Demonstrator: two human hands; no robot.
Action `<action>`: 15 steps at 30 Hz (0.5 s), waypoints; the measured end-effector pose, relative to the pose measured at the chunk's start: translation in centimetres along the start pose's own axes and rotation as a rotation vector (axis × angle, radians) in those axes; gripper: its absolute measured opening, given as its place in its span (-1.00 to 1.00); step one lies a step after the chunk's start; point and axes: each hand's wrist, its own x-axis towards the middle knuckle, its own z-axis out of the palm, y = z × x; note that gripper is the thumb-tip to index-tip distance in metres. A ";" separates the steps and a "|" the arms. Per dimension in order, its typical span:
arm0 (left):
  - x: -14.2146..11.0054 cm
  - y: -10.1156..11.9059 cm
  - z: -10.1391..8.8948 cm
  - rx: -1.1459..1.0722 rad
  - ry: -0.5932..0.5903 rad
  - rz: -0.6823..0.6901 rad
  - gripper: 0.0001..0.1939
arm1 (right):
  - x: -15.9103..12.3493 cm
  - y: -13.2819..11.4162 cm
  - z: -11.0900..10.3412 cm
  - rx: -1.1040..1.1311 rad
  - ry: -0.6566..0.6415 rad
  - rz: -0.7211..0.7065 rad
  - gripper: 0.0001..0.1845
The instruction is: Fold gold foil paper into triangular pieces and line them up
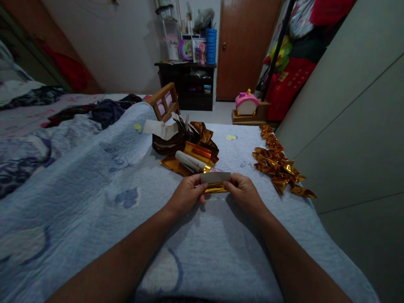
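Both my left hand (188,192) and my right hand (243,191) pinch the ends of one gold foil paper (216,178), thumbs on the near side. Its pale grey back faces up along the far part, and a narrow shiny gold strip lies between my thumbs. Just beyond my hands is a loose pile of gold foil sheets (197,149), some curled with their pale backs showing. To the right, along the bed's edge, lie several folded gold foil pieces (277,166) with pointed ends.
A light blue quilt (126,227) covers the bed under everything. Rumpled dark clothes (104,112) lie at the left. A pale cabinet wall (353,139) borders the right side. Past the bed stand a dark shelf (186,94), a wooden door (244,46) and a pink toy (246,103).
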 end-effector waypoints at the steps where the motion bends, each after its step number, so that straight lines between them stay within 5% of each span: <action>1: 0.0 0.0 0.0 0.004 0.000 -0.021 -0.72 | 0.0 0.0 0.0 -0.018 -0.001 -0.002 -0.80; 6: 0.1 0.0 -0.2 0.021 -0.004 -0.110 -0.68 | -0.1 -0.1 0.1 -0.138 0.006 -0.017 -0.81; 15: 0.3 -0.2 -0.1 0.028 0.016 -0.019 -0.74 | -0.3 -0.1 0.1 -0.075 -0.027 0.007 -0.71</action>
